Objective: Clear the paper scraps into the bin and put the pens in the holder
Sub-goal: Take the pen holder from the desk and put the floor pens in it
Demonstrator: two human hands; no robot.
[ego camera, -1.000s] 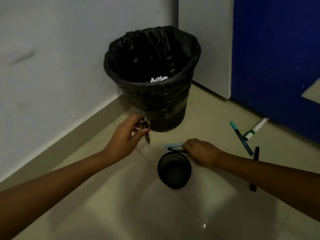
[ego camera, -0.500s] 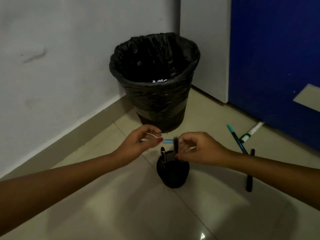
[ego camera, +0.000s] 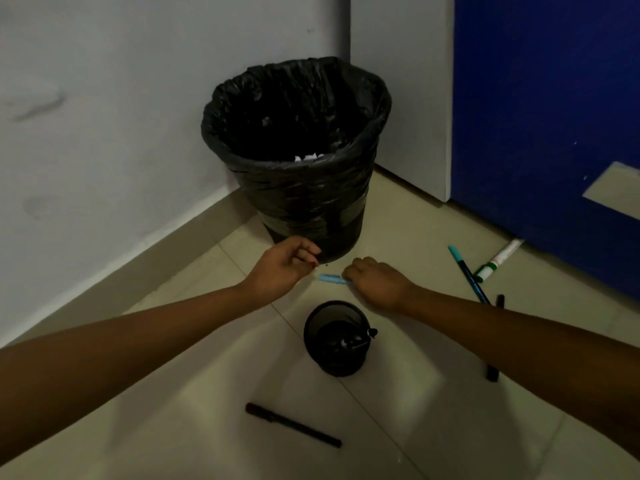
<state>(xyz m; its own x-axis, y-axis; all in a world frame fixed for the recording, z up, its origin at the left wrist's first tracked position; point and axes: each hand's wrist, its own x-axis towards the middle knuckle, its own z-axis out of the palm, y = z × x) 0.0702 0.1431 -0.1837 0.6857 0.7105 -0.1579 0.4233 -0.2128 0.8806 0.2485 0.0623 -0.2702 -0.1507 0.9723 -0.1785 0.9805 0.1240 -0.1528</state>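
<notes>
Light blue pen (ego camera: pixel 331 278) lies on the floor (ego camera: pixel 214 427) between bin and holder, right hand (ego camera: pixel 375 284) on its right end, fingers curled over it; can't tell if the grip has actually closed on it. Left hand (ego camera: pixel 282 268) just left of the pen tip, fingers loosely curled, nothing seen in its grip, near the bin base. Black mesh holder (ego camera: pixel 337 337) upright on the floor just below the hands, dark pens inside, one end poking over the right rim. Black pen (ego camera: pixel 292 425) lies loose on the floor below the holder. Teal pen (ego camera: pixel 468 273), white-green marker (ego camera: pixel 498 259) and another black pen (ego camera: pixel 493 370) lie right, near the blue door (ego camera: pixel 547 116); the last partly hidden by the right forearm. Bin (ego camera: pixel 298 157) with black liner stands in the wall corner, white paper scraps (ego camera: pixel 309 156) inside.
</notes>
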